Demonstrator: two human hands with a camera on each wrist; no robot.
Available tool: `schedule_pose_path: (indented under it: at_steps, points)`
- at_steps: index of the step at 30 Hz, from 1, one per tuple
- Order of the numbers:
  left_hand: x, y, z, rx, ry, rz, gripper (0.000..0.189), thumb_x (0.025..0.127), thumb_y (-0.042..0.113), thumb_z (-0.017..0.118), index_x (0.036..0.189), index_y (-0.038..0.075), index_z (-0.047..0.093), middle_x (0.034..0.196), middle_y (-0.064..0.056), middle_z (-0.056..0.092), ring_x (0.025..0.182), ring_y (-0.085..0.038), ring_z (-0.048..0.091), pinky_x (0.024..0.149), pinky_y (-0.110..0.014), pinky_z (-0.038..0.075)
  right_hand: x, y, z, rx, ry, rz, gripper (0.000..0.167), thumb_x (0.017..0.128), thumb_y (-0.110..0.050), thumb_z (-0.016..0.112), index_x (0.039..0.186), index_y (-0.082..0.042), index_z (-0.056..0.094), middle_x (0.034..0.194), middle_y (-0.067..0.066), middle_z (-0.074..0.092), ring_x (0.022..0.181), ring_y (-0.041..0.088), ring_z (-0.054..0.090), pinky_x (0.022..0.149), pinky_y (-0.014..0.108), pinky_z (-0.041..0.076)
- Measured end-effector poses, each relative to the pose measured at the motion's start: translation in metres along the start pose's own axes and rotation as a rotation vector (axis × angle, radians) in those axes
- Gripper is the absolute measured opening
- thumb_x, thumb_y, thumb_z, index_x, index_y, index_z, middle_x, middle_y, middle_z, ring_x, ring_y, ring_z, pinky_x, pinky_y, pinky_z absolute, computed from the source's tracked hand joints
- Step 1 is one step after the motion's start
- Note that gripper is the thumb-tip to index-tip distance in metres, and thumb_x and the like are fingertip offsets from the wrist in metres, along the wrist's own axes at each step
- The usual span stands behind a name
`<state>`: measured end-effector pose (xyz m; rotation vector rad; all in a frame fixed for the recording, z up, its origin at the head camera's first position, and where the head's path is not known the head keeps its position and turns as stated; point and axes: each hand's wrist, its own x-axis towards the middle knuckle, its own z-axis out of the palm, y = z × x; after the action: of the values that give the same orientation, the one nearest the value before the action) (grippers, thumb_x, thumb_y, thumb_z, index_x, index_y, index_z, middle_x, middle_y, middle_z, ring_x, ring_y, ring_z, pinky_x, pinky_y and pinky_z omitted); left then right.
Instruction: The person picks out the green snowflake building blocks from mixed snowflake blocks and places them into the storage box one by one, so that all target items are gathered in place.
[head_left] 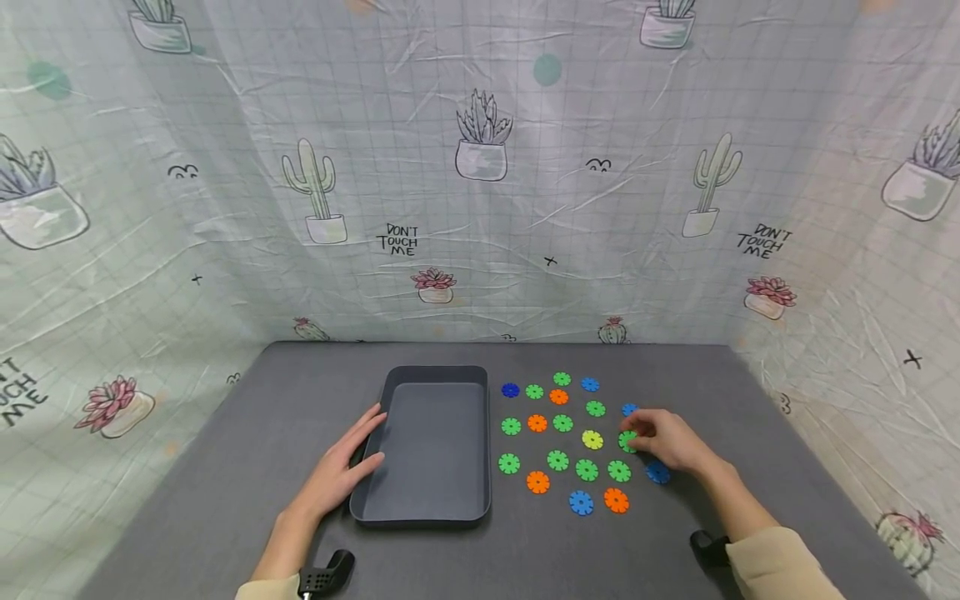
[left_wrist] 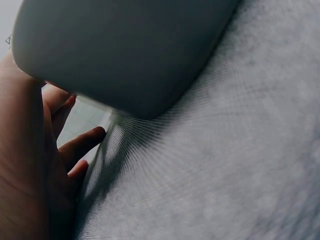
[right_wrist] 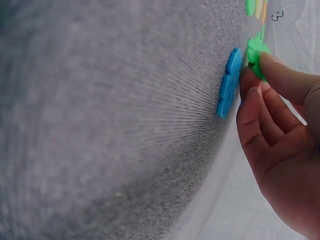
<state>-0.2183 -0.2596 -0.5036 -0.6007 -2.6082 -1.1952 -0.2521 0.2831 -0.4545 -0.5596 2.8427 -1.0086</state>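
My right hand (head_left: 671, 440) pinches a green notched disc (right_wrist: 255, 54) between thumb and fingers, at the right side of a spread of flat plastic discs. Close to it on the table lies a blue notched disc (right_wrist: 229, 84); another blue disc (head_left: 629, 410) is partly behind the fingers. A yellow disc (head_left: 592, 440) lies left of this hand. My left hand (head_left: 339, 468) rests at the left rim of a dark grey rectangular tray (head_left: 360, 510), fingers extended and thumb reaching over the edge. The tray's floor shows bare.
Several green discs, such as one (head_left: 557, 460), and orange discs, such as one (head_left: 537, 482), lie spaced out right of the tray. A dark blue disc (head_left: 510, 390) is near its far right corner. The grey table (head_left: 570, 558) meets a cactus-print curtain (head_left: 525, 275).
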Motion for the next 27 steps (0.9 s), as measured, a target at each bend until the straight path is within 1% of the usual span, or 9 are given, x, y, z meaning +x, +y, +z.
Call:
schedule_pose_path:
  at_steps: [4, 6, 9, 13, 17, 22, 27]
  points:
    - [0.000, 0.000, 0.001, -0.003, -0.001, -0.003, 0.062, 0.098, 0.022, 0.065, 0.154, 0.008, 0.043, 0.164, -0.008, 0.029, 0.147, -0.039, 0.028, 0.106, -0.068, 0.026, 0.000, 0.001, -0.002, 0.056, -0.001, 0.017, 0.014, 0.092, -0.005, 0.071, 0.106, -0.002, 0.071, 0.092, 0.001, 0.066, 0.082, 0.019, 0.060, 0.073, 0.037, 0.051]
    - [0.000, 0.001, 0.001, -0.004, -0.001, -0.004, 0.062, 0.098, 0.023, 0.065, 0.154, 0.008, 0.043, 0.164, -0.008, 0.029, 0.147, -0.039, 0.028, 0.106, -0.068, 0.026, 0.000, 0.000, -0.002, 0.088, -0.005, 0.021, 0.015, 0.093, -0.005, 0.069, 0.107, 0.001, 0.070, 0.092, 0.003, 0.066, 0.080, 0.020, 0.061, 0.072, 0.036, 0.051]
    - [0.000, 0.001, 0.001, -0.002, -0.003, -0.006, 0.062, 0.098, 0.023, 0.065, 0.154, 0.008, 0.043, 0.164, -0.008, 0.030, 0.147, -0.039, 0.028, 0.105, -0.069, 0.026, 0.001, -0.002, -0.002, 0.138, -0.008, 0.052, 0.016, 0.095, -0.005, 0.067, 0.109, 0.003, 0.069, 0.093, 0.005, 0.067, 0.078, 0.021, 0.062, 0.071, 0.035, 0.052]
    - [0.000, 0.003, 0.000, -0.007, -0.006, -0.007, 0.062, 0.098, 0.022, 0.065, 0.154, 0.007, 0.043, 0.164, -0.008, 0.030, 0.147, -0.040, 0.028, 0.105, -0.069, 0.026, 0.006, -0.008, -0.001, 0.199, -0.008, 0.079, 0.019, 0.096, -0.007, 0.066, 0.112, 0.004, 0.067, 0.092, 0.006, 0.067, 0.078, 0.024, 0.062, 0.070, 0.035, 0.053]
    - [0.000, 0.003, -0.001, -0.010, -0.008, -0.009, 0.062, 0.098, 0.023, 0.065, 0.154, 0.007, 0.043, 0.163, -0.010, 0.030, 0.147, -0.040, 0.028, 0.106, -0.069, 0.025, 0.012, -0.016, 0.000, 0.252, -0.005, 0.082, 0.022, 0.097, -0.008, 0.065, 0.114, 0.005, 0.066, 0.092, 0.009, 0.066, 0.078, 0.028, 0.060, 0.070, 0.039, 0.052]
    - [0.001, 0.003, -0.001, -0.006, -0.005, -0.008, 0.062, 0.098, 0.023, 0.065, 0.154, 0.007, 0.043, 0.163, -0.009, 0.030, 0.147, -0.040, 0.028, 0.106, -0.069, 0.026, 0.023, -0.029, 0.004, 0.322, 0.001, 0.094, 0.026, 0.098, -0.009, 0.064, 0.120, 0.007, 0.065, 0.096, 0.009, 0.068, 0.082, 0.031, 0.062, 0.073, 0.042, 0.053]
    - [0.001, 0.003, -0.002, -0.008, -0.005, -0.008, 0.062, 0.098, 0.023, 0.065, 0.154, 0.007, 0.043, 0.163, -0.010, 0.030, 0.147, -0.040, 0.028, 0.106, -0.069, 0.026, 0.033, -0.043, 0.010, 0.390, 0.009, 0.114, 0.029, 0.098, -0.009, 0.063, 0.123, 0.007, 0.064, 0.103, 0.013, 0.069, 0.087, 0.028, 0.063, 0.079, 0.044, 0.054]
